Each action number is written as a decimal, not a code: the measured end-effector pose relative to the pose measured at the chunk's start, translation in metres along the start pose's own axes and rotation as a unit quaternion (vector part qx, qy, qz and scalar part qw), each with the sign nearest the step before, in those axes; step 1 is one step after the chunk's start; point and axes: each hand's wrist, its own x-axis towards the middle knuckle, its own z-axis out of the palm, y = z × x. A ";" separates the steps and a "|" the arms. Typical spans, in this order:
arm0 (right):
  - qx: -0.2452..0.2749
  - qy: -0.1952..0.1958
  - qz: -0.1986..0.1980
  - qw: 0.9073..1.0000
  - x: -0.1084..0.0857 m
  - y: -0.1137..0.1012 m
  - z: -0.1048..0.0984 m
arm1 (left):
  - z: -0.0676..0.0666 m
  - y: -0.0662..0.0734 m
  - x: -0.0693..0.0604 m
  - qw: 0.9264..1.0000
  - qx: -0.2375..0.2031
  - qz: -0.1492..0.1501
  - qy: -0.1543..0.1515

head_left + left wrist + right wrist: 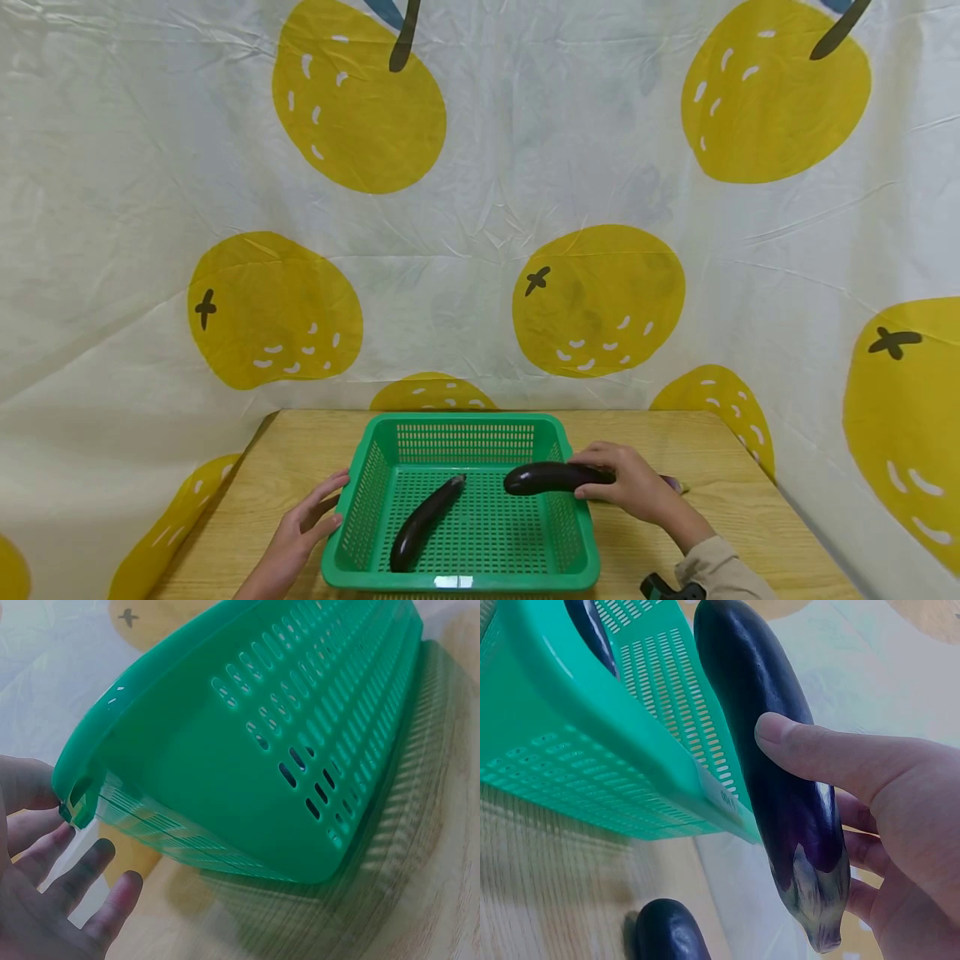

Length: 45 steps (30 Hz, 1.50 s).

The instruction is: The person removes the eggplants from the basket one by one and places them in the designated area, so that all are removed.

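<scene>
The right hand (626,483) pinches a glossy dark purple eggplant (543,478) between its thumb on one side and its curled fingers on the other. This eggplant is raised over the right side of a green perforated plastic basket (465,418), its rounded end pointing left above the inside and its stem end back by the palm. The left hand (292,535) is loosely spread at the basket's left side, fingertips touching the rim, with no eggplant in it; the lower fingers hang apart beside the outer wall.

A second eggplant (426,527) lies diagonally on the basket floor, left of the middle, its stem end toward the far side. A third eggplant (673,934) lies on the bench (720,450) just to the right of the basket, largely hidden behind the right hand in the head view.

The basket stands upright on the wood-grain bench. A beige sleeve (723,571) covers the right forearm, with a black device (663,588) near the wrist. Behind hangs a pale sheet (480,125) printed with large yellow fruits.
</scene>
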 end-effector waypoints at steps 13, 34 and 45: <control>0.001 0.002 0.011 1.000 -0.005 0.002 -0.005 | 0.000 -0.001 0.000 1.000 -0.001 -0.003 0.000; 0.005 0.018 0.013 1.000 -0.011 0.003 -0.007 | 0.001 0.000 0.000 1.000 0.006 -0.004 0.008; 0.010 0.023 0.020 0.999 -0.013 0.004 -0.007 | 0.001 0.000 0.000 1.000 0.005 -0.007 0.012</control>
